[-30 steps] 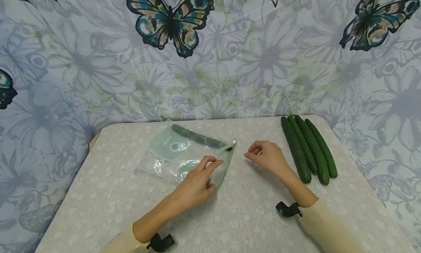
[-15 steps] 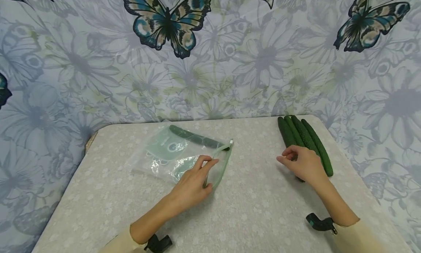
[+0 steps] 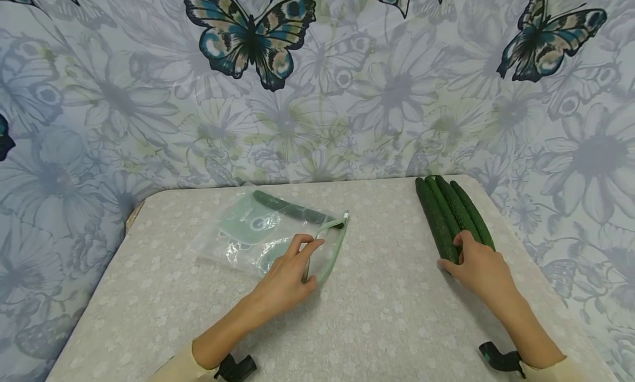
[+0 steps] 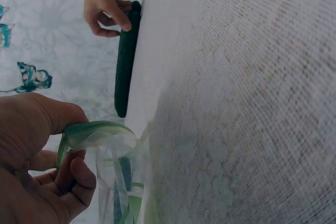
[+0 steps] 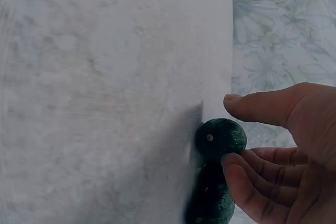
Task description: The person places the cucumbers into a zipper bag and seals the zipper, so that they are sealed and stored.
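Note:
My left hand (image 3: 285, 274) grips the mouth of a clear zip bag (image 3: 238, 252) with pale green trim. In the left wrist view, the bag's green edge (image 4: 92, 127) runs between thumb and fingers. One cucumber (image 3: 292, 209) lies inside the bag along its far side. To the right, my right hand (image 3: 483, 269) is at the near end of the leftmost loose cucumber (image 3: 432, 216). The right wrist view has the thumb (image 5: 257, 108) apart from that cucumber's round end (image 5: 223, 137), while the fingertips are close against its other side.
Several loose cucumbers (image 3: 468, 211) lie side by side near the right edge of the table (image 3: 377, 316). A butterfly-patterned wall covering (image 3: 317, 117) stands directly behind the table. Each wrist carries a small black camera (image 3: 498, 357).
My right hand has moved right, from beside the bag's mouth to the loose cucumbers, and its thumb and fingers have spread about one. The left hand keeps its grip on the bag.

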`<move>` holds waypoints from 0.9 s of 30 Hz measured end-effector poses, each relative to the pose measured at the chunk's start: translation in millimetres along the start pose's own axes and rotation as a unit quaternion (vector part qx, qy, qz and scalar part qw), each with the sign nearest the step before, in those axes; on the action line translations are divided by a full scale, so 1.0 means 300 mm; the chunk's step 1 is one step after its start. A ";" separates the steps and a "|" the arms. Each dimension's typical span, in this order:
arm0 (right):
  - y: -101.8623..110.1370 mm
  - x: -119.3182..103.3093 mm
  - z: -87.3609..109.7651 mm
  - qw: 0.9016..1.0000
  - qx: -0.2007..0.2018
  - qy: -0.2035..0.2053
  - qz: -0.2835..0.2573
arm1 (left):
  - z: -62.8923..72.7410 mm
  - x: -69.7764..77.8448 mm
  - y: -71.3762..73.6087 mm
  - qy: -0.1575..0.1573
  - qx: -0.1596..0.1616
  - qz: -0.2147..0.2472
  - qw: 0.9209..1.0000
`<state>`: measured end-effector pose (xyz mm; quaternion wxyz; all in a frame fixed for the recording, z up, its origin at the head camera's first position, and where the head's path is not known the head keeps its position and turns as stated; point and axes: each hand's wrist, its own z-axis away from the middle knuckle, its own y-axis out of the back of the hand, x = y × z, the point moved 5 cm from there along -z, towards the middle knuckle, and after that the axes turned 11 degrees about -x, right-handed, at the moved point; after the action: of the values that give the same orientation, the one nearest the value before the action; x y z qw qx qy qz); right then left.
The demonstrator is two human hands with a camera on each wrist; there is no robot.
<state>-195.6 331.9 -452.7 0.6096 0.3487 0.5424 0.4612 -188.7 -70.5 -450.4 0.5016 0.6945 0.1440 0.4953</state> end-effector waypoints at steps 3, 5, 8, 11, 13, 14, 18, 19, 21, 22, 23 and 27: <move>-0.007 0.005 0.001 1.000 0.002 0.000 0.009 | -0.001 0.000 0.002 0.002 -0.004 0.004 1.000; -0.011 0.010 0.002 1.000 -0.006 -0.009 0.015 | -0.002 0.000 0.002 0.004 -0.008 0.007 1.000; -0.017 0.018 -0.001 0.999 -0.029 -0.022 0.022 | -0.003 0.000 0.003 0.006 -0.010 0.009 1.000; -0.025 0.019 -0.006 0.999 -0.043 -0.019 0.014 | -0.001 0.000 0.007 0.009 -0.010 0.011 1.000; -0.030 0.020 -0.008 0.999 -0.044 -0.011 0.006 | 0.001 0.000 0.008 0.011 -0.009 0.010 1.000; -0.031 0.020 -0.009 0.999 -0.044 -0.009 0.001 | 0.003 -0.001 0.009 0.012 -0.009 0.010 1.000; -0.037 0.029 -0.012 0.999 -0.040 -0.003 -0.010 | 0.006 -0.004 0.010 0.012 -0.008 0.012 1.000; -0.038 0.030 -0.013 0.999 -0.039 -0.002 -0.012 | 0.006 -0.005 0.010 0.012 -0.008 0.013 1.000; -0.039 0.034 -0.014 0.999 -0.036 0.000 -0.013 | 0.008 -0.006 0.010 0.011 -0.008 0.016 1.000; -0.037 0.034 -0.012 0.999 -0.032 0.003 -0.014 | 0.008 -0.007 0.010 0.011 -0.008 0.017 1.000; -0.034 0.034 -0.011 0.999 -0.030 0.003 -0.015 | 0.008 -0.007 0.010 0.010 -0.008 0.018 1.000; -0.013 0.032 -0.006 1.000 -0.018 0.003 -0.023 | 0.006 -0.007 0.011 0.010 -0.010 0.022 1.000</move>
<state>-196.8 339.7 -459.9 0.6247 0.3236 0.5438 0.4574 -189.1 -74.4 -448.7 0.4960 0.6878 0.1291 0.5141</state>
